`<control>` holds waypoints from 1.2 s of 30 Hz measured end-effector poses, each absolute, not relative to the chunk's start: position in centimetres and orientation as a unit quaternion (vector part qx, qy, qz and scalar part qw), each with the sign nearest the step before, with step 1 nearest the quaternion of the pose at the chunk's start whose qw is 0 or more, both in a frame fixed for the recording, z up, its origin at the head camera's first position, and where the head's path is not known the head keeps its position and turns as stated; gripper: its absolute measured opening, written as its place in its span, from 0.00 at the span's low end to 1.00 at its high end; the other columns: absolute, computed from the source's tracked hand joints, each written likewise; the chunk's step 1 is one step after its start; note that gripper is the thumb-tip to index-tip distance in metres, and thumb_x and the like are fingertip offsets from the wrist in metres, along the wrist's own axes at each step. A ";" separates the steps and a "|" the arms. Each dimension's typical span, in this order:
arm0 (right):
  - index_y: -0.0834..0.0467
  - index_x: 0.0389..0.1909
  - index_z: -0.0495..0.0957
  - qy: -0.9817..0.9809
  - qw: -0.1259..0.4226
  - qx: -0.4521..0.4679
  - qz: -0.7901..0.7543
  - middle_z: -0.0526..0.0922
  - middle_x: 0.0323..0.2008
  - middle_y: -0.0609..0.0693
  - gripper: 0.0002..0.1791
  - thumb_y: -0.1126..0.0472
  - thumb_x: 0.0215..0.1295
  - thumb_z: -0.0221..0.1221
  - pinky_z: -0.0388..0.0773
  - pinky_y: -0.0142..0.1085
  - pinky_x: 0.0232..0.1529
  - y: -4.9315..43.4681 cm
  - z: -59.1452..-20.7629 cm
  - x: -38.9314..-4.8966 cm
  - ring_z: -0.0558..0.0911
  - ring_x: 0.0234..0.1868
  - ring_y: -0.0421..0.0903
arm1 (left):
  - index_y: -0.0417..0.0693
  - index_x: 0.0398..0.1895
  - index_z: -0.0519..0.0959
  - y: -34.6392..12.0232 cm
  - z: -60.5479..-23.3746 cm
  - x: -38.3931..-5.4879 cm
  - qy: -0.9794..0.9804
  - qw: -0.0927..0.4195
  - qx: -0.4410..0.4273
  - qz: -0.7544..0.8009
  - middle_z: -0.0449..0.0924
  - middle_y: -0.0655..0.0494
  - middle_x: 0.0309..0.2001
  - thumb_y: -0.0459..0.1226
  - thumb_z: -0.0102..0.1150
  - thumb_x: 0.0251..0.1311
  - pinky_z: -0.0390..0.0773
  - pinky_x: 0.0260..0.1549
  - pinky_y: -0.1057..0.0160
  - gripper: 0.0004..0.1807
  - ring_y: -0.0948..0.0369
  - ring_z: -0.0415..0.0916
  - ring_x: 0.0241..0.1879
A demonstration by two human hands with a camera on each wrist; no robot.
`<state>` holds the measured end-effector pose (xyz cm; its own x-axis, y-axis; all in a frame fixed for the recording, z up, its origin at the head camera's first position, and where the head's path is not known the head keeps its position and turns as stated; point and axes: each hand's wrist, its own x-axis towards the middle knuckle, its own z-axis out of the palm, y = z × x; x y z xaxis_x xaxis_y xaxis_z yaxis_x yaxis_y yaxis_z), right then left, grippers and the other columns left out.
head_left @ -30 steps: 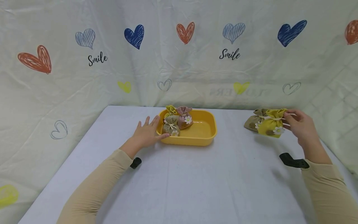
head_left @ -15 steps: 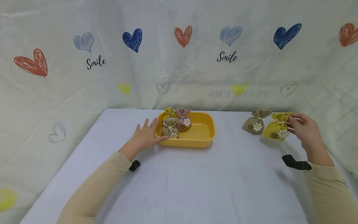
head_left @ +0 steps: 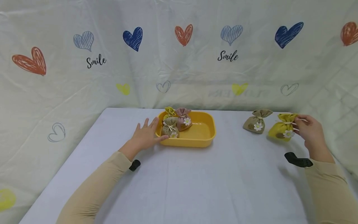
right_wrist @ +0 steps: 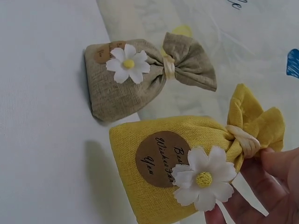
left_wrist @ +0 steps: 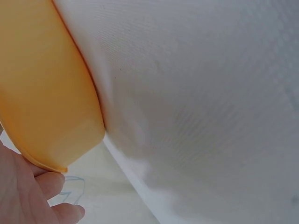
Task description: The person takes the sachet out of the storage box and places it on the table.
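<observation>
My right hand [head_left: 311, 132] pinches a yellow cloth drawstring pouch [right_wrist: 159, 163] by its tied neck. A white flower and a round brown label sit on its front. To its left a brown cloth pouch [head_left: 254, 123] with a white flower stands on the table. My left hand [head_left: 144, 135] lies with spread fingers against the left end of a yellow tray [head_left: 201, 141]; in the left wrist view its fingers touch the tray's rim [left_wrist: 51, 165]. Inside the tray's left part are a beige pouch [head_left: 170, 126], a pink pouch [head_left: 183, 119] and a yellow pouch [head_left: 169, 112], partly hidden.
A white cloth covers the table [head_left: 195, 183]. Right behind its far edge hangs a pale curtain [head_left: 195, 71] printed with hearts and words. The tray's right half shows bare floor.
My right hand has moved to the right with the yellow pouch, away from the brown pouch, which it overlapped earlier. My left hand stays at the tray.
</observation>
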<state>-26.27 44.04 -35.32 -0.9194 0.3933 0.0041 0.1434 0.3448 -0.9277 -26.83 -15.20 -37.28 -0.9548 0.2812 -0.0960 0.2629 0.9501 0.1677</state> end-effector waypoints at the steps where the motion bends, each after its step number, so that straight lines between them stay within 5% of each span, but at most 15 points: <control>1: 0.39 0.43 0.72 -0.813 0.116 -0.167 0.545 0.78 0.40 0.31 0.08 0.56 0.82 0.46 0.78 0.20 0.36 44.3 -35.4 -26.4 0.76 0.36 0.26 | 0.44 0.84 0.40 -15.2 -37.3 -26.9 0.986 0.059 0.138 0.076 0.40 0.48 0.83 0.74 0.41 0.65 0.38 0.72 0.31 0.59 0.40 0.35 0.80; 3: 0.39 0.42 0.72 -0.811 0.122 -0.161 0.549 0.75 0.36 0.27 0.09 0.56 0.81 0.47 0.76 0.18 0.32 44.6 -35.6 -26.5 0.74 0.33 0.23 | 0.44 0.84 0.40 -15.2 -37.4 -26.9 0.986 0.059 0.138 0.075 0.40 0.49 0.83 0.74 0.41 0.65 0.38 0.72 0.31 0.59 0.40 0.35 0.80; 10: 0.39 0.44 0.74 -0.824 0.129 -0.156 0.529 0.78 0.45 0.31 0.07 0.52 0.81 0.48 0.78 0.25 0.48 45.5 -36.4 -27.4 0.75 0.38 0.25 | 0.42 0.84 0.40 -15.3 -37.3 -26.9 0.986 0.056 0.139 0.076 0.41 0.48 0.83 0.74 0.42 0.66 0.38 0.72 0.31 0.59 0.40 0.35 0.80; 14: 0.43 0.46 0.73 -0.818 0.103 -0.151 0.545 0.75 0.39 0.28 0.07 0.54 0.81 0.47 0.78 0.21 0.38 45.9 -36.6 -27.8 0.75 0.38 0.26 | 0.42 0.84 0.40 -15.3 -37.3 -26.9 0.986 0.057 0.139 0.075 0.41 0.48 0.83 0.74 0.41 0.65 0.39 0.72 0.31 0.59 0.39 0.35 0.80; 22: 0.40 0.45 0.72 -0.803 0.096 -0.180 0.561 0.77 0.46 0.36 0.07 0.54 0.82 0.45 0.80 0.22 0.41 45.9 -37.1 -28.1 0.76 0.46 0.31 | 0.43 0.84 0.40 -15.2 -37.4 -26.9 0.986 0.061 0.140 0.073 0.41 0.48 0.83 0.74 0.41 0.65 0.39 0.72 0.31 0.60 0.40 0.35 0.80; 27: 0.42 0.44 0.73 -0.778 0.098 -0.171 0.597 0.75 0.36 0.29 0.07 0.56 0.81 0.47 0.78 0.20 0.33 46.2 -37.2 -28.3 0.76 0.40 0.28 | 0.43 0.84 0.39 -15.2 -37.3 -26.9 0.986 0.061 0.139 0.070 0.41 0.48 0.83 0.74 0.41 0.65 0.39 0.72 0.32 0.59 0.40 0.35 0.80; 36: 0.39 0.49 0.73 -0.799 0.099 -0.195 0.560 0.77 0.53 0.38 0.07 0.51 0.82 0.47 0.79 0.25 0.48 46.7 -37.9 -28.8 0.77 0.47 0.31 | 0.44 0.84 0.39 -15.1 -37.1 -27.1 0.986 0.063 0.139 0.071 0.40 0.49 0.83 0.74 0.41 0.65 0.39 0.72 0.32 0.59 0.40 0.35 0.80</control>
<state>-28.84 46.73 -37.86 -0.9044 0.4223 -0.0612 0.2013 0.2959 -0.9338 -27.07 -15.09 -37.10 -0.9533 0.2835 -0.1044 0.2657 0.9513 0.1566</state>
